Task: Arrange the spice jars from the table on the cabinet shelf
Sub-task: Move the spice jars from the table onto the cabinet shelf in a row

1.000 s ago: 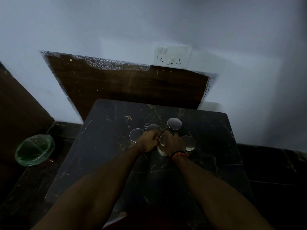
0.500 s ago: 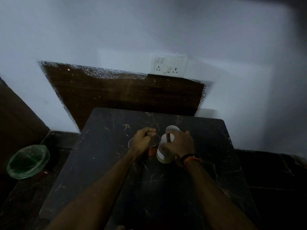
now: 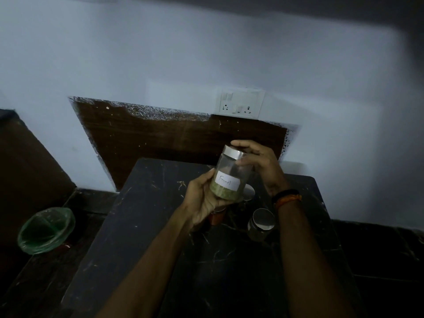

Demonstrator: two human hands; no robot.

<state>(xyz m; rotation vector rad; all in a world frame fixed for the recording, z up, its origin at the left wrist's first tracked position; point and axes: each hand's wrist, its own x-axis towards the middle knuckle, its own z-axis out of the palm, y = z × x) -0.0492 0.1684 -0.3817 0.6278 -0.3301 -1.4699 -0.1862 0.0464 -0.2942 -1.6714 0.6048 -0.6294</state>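
Observation:
A clear spice jar [image 3: 229,177] with a silver lid, a white handwritten label and greenish spice at the bottom is tilted in the air above the black marble table [image 3: 146,226]. My left hand [image 3: 202,200] cups its base from below. My right hand [image 3: 259,164] grips its lid and upper side. On the table below stand other jars: one with a silver lid [image 3: 261,222] by my right wrist, a reddish one [image 3: 216,216] partly hidden under my left hand, and a lid [image 3: 249,192] showing behind the held jar.
A green plastic bin [image 3: 46,230] sits on the dark floor at the left. A dark wood panel [image 3: 160,138] and a white switch socket [image 3: 239,104] are on the wall behind the table. A brown piece of furniture [image 3: 25,161] stands at far left.
Both hands were down among the jars on the table; now one jar has been lifted and is held by both hands, tilted with its label facing me.

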